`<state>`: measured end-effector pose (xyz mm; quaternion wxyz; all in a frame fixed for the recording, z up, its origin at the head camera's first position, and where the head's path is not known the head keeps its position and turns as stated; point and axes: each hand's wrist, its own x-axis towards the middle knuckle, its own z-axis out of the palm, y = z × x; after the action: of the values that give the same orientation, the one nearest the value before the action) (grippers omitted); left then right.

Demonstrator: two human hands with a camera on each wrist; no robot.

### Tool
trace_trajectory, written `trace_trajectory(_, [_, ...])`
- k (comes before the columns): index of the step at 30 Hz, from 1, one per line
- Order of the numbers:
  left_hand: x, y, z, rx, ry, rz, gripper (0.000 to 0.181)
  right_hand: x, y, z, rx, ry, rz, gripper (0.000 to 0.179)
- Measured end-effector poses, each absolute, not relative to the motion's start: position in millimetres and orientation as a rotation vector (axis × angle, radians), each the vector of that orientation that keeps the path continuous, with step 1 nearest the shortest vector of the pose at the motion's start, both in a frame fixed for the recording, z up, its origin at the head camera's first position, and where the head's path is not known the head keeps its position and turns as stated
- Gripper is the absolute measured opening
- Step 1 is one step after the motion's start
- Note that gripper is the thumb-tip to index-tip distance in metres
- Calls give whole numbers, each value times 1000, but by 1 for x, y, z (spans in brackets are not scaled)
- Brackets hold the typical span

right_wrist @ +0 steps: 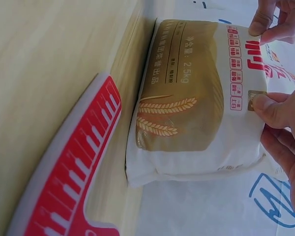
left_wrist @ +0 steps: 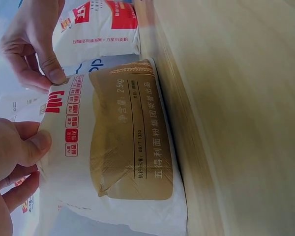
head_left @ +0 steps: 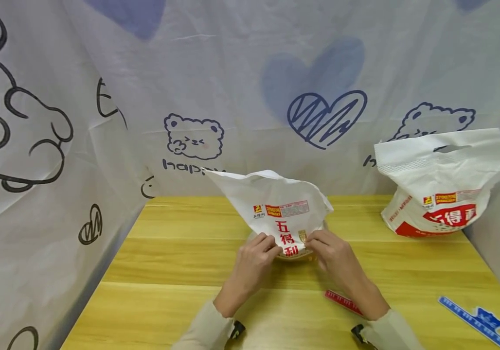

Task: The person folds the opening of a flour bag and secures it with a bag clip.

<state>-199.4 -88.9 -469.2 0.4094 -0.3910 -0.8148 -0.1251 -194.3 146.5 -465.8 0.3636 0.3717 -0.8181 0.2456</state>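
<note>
A white flour bag [head_left: 291, 201] with red lettering stands on the table in front of me, its top loose and spread wide. On the left of the front panel, my left hand [head_left: 253, 258] pinches the material between thumb and fingers. My right hand [head_left: 336, 256] pinches the same panel on the right, at about equal height. In the left wrist view, the bag's lower front [left_wrist: 130, 132] shows a brown patch and "2.5kg". Both thumbs press on the front face, and the fingers go behind the fold, partly hidden.
A second flour bag [head_left: 440, 194] with a handle cutout stands upright at the back right. A red strip with white marks [head_left: 342, 301] lies partly under my right forearm. Farther right lies a similar blue strip [head_left: 479, 321]. A printed cloth [head_left: 241, 97] hangs behind the table.
</note>
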Motion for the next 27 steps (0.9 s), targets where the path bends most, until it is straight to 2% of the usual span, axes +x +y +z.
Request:
trace_trajectory(10, [-200, -90, -468, -992, -2022, -267, 26, -193, 146, -465, 949, -2104, 656, 29])
trace_trajectory(18, [-199, -90, -465, -1042, -2034, -269, 28, -190, 149, -463, 937, -2169, 693, 21])
trace_trajectory(27, [-194, -93, -443, -1117, -2184, -318, 39, -192, 151, -456, 899, -2124, 829, 31])
